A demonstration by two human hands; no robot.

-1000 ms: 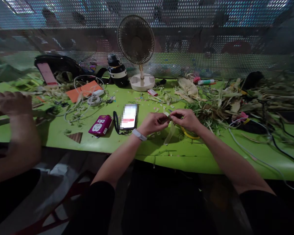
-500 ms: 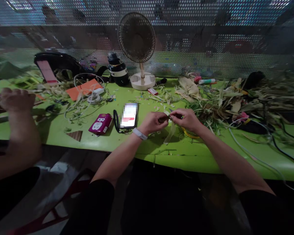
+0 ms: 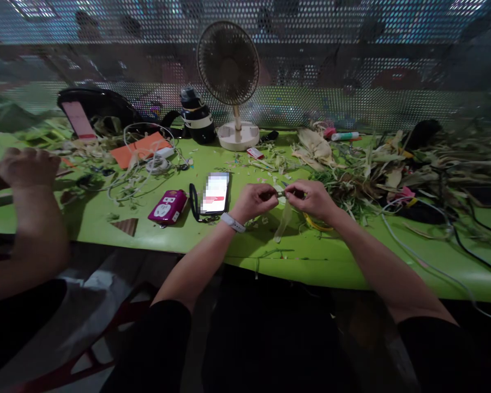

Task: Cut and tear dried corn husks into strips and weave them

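Close together above the green table (image 3: 237, 240), my two hands work at fingertip height over a pale, translucent strip (image 3: 284, 222) that looks like corn husk. My right hand (image 3: 311, 200) pinches the strip near its top, and its lower end hangs towards the table. My left hand (image 3: 254, 201), with a white band (image 3: 233, 222) on its wrist, has thumb and finger pressed together at a small pale end. The pinched parts are too small to make out clearly. A yellow ring-shaped thing (image 3: 317, 224) lies under my right hand.
Dried husks and green stalks (image 3: 364, 183) pile up at right, with cables (image 3: 413, 248). A phone (image 3: 215, 194) and magenta device (image 3: 167, 207) lie left of me. Behind stand a fan (image 3: 229, 63) and bottle (image 3: 197, 117). A co-worker's hand (image 3: 28, 166) is at far left.
My left fingertips have drawn slightly left, opening a small gap from my right fingertips. The strip still hangs. A co-worker's hand has shifted slightly.
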